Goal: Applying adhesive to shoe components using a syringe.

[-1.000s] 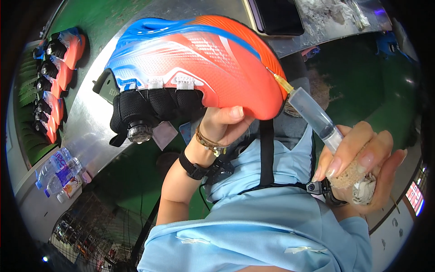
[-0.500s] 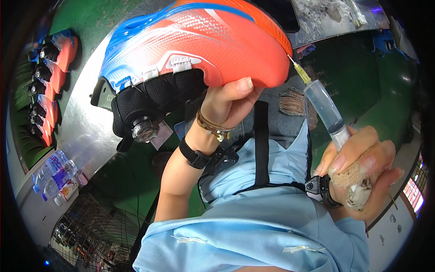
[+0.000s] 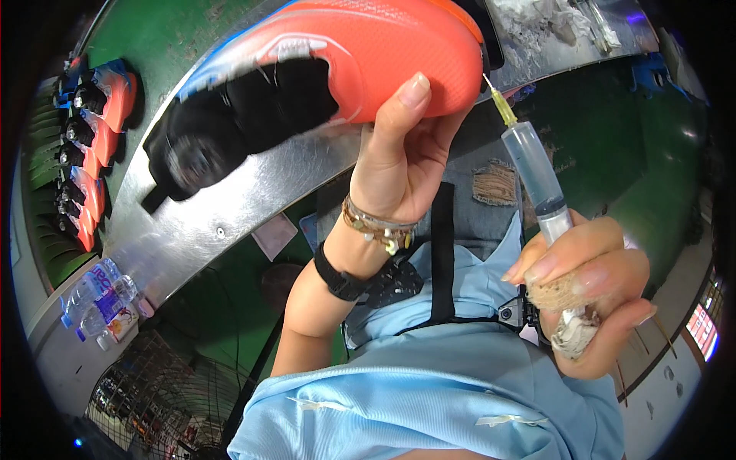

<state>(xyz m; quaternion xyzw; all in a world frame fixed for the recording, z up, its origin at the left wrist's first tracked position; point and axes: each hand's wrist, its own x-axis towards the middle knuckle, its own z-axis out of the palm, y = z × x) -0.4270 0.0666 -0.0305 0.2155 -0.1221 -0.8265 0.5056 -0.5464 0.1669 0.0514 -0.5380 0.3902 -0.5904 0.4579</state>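
A coral-orange sports shoe (image 3: 383, 46) with a blue heel side and black collar is held up, toe to the right. My left hand (image 3: 402, 153) grips it near the toe, thumb on the upper; the other fingers are mostly hidden beneath. In my right hand (image 3: 583, 284) is a clear syringe (image 3: 530, 165), slanting up and left, with fingers wrapped round its lower end. A piece of tan, porous material and a whitish lump also show among those fingers. The yellow-hubbed needle (image 3: 502, 107) points up at the toe's edge; whether it touches cannot be told.
A metal work surface (image 3: 222, 222) curves behind the shoe. Several similar shoes (image 3: 92, 169) stand in a row at the left. Plastic bottles (image 3: 96, 295) are at the lower left, above a wire-caged fan (image 3: 169, 391). Crumpled whitish material (image 3: 544, 27) lies at the top.
The shoe has turned in my left hand, showing less sole and more upper, and its heel is motion-blurred. My right hand with the syringe has shifted slightly left and up.
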